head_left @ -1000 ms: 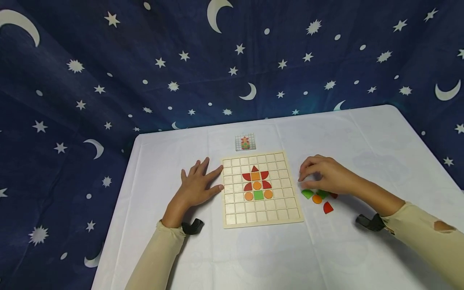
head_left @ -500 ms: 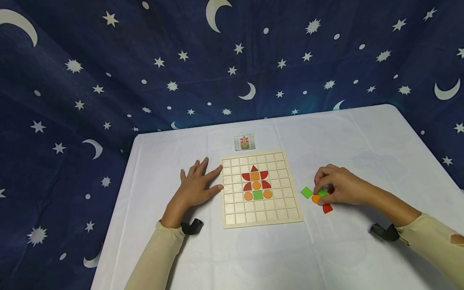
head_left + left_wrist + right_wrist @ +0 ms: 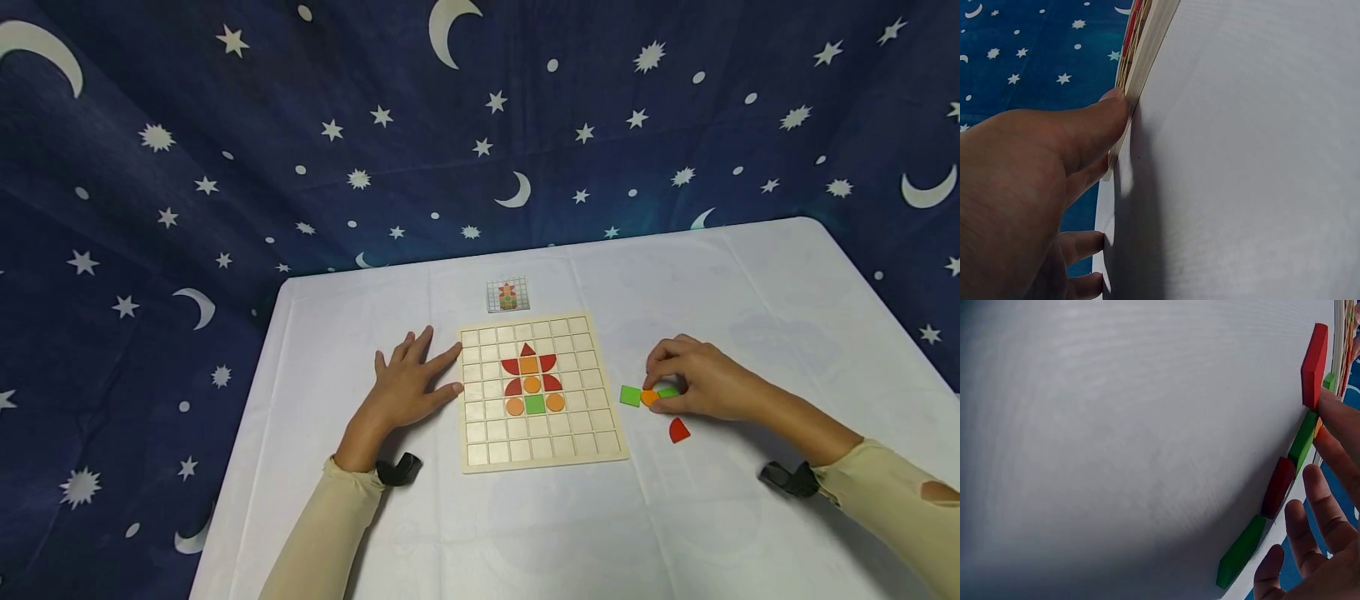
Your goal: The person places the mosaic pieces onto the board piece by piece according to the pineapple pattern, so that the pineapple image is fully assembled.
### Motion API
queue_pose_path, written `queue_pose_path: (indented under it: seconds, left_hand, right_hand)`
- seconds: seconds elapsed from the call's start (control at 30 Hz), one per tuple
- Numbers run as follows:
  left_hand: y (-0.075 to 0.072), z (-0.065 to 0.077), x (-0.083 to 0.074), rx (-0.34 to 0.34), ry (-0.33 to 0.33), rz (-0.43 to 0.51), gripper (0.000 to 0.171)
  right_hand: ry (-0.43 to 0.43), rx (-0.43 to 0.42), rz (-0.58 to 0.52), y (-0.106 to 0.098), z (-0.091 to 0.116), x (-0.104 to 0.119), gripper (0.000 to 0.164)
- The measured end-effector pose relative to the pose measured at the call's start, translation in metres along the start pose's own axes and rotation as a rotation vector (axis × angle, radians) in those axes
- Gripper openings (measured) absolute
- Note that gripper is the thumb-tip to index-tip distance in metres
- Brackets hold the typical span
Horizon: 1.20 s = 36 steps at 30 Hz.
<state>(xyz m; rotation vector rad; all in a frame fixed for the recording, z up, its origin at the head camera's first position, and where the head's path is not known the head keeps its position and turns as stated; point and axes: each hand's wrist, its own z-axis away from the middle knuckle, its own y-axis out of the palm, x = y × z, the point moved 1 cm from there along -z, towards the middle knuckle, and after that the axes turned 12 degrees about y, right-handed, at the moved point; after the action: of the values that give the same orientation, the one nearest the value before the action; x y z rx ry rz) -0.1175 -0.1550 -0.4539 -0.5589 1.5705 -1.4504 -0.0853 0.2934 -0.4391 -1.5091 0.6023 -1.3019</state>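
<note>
My left hand (image 3: pixel 405 390) lies with fingers spread beside the square wooden grid board (image 3: pixel 581 442), thumb and index fingertips at its left edge. In the left wrist view the thumb (image 3: pixel 1094 128) presses against the board's side. On the board, red, orange and green tiles form a figure. To its right, my right hand (image 3: pixel 703 379) pinches an orange round tile (image 3: pixel 648 398) between thumb and index finger, low over the table. A green square tile (image 3: pixel 630 396) touches its left side; another green tile (image 3: pixel 667 392) is partly hidden by the fingers. A red quarter-circle tile (image 3: pixel 678 431) lies nearer.
Behind the board lies a small pattern card (image 3: pixel 507 294) with a similar coloured figure. In the right wrist view a dark red tile (image 3: pixel 1279 487) and a green tile (image 3: pixel 1241 553) lie under the right hand. A white cloth (image 3: pixel 555 533) covers the table.
My right hand has come down to the loose tiles and pinched the orange round one, which shifted slightly left. The green square has turned and now sits against it. The left hand has stayed put.
</note>
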Motion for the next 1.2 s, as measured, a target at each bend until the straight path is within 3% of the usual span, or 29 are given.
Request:
queue_pose_path:
  seconds: [0.27,0.4,0.8,1.2]
  left_hand:
    - [-0.001,0.000,0.000,0.000,0.004,-0.002,0.069]
    - [-0.001,0.001,-0.001,-0.002,0.005,0.000,0.069]
    - [0.001,-0.001,0.001,0.001,-0.003,-0.006,0.070]
    - [0.000,0.000,0.000,-0.003,-0.003,-0.001,0.069]
  right_hand:
    - [-0.028,-0.082,-0.005,-0.010,-0.006,0.004,0.024]
    - [-0.022,-0.072,-0.042,-0.011,-0.013,0.015,0.023]
    - [-0.081,0.048,-0.197,0.024,-0.037,0.071,0.022]
    - [-0.204,0.070,-0.155,0.049,-0.046,0.117,0.017]
